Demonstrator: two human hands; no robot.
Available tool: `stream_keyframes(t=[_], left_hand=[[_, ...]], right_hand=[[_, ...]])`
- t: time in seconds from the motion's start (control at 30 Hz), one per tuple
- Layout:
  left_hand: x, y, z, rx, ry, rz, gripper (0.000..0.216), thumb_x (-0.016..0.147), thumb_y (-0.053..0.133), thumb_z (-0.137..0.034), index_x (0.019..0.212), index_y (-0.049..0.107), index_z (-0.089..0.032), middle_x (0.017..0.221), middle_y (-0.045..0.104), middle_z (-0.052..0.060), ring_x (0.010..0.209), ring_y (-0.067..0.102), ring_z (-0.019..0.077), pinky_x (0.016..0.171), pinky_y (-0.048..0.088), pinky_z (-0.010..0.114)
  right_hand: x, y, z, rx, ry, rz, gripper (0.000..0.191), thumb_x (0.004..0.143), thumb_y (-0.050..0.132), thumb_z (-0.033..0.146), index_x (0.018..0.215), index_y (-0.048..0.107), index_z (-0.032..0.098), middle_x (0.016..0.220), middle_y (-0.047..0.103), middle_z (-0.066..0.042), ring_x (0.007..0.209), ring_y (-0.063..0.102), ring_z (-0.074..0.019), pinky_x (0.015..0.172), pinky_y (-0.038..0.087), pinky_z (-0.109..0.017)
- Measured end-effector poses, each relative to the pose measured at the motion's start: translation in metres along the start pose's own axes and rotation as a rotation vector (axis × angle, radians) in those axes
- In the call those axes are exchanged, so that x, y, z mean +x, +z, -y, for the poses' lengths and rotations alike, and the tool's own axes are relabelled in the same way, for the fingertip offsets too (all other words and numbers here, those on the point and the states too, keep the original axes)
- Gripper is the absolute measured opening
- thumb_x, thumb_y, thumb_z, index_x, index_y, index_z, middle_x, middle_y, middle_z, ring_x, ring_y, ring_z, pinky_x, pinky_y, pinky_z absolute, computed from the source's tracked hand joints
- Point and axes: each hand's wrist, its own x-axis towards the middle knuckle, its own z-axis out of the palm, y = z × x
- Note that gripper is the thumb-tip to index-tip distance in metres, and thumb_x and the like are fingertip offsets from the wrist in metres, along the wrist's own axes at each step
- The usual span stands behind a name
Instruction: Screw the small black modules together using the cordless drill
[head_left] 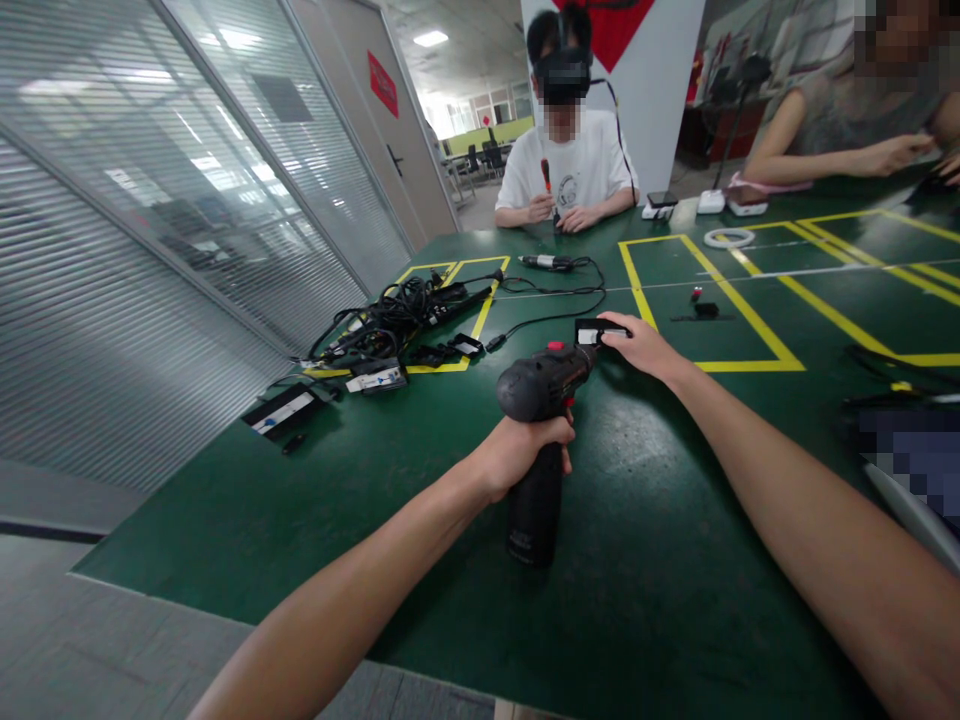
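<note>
My left hand (pixel 521 450) is wrapped round the grip of a black electric screwdriver (pixel 540 400) with a red button on top, its nose pointing away to the right. The tip meets a small black flat device (pixel 600 331) with a white label, which lies on the green table (pixel 420 500). My right hand (pixel 637 345) rests on that device, fingers closed along its near edge, holding it down.
A tangle of black cables and adapters (pixel 397 320) lies at the left, with more black devices (pixel 289 412) near the table's left edge. Yellow tape boxes (pixel 705 300) mark the top. A person opposite holds a screwdriver (pixel 546 178). Another person's arm (pixel 825 150) is at far right.
</note>
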Motion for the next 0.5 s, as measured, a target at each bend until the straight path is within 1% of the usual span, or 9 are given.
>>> stream_keyframes(t=[0.27,0.5], left_hand=[[0.0002,-0.0012,0.0015,-0.006,-0.005,0.001,0.018,0.068,0.058,-0.020,0.084,0.051,-0.015,0.062,0.054,-0.001,0.049,0.054,0.0109,0.050,0.041,0.022],[-0.0004,0.0001,-0.0009,-0.005,-0.013,-0.007,0.017,0.067,0.058,-0.020,0.082,0.051,-0.014,0.058,0.053,-0.002,0.049,0.054,0.0114,0.051,0.041,0.022]], right_hand=[[-0.0008,-0.0006,0.0023,-0.008,0.011,-0.006,0.038,0.078,0.055,0.028,0.114,0.066,0.024,0.114,0.066,-0.003,0.098,0.060,-0.0250,0.089,0.044,-0.036],[-0.0015,-0.0014,0.0053,-0.003,0.006,-0.003,0.037,0.078,0.055,0.028,0.113,0.066,0.024,0.112,0.067,-0.003,0.096,0.061,-0.0244,0.088,0.045,-0.036]])
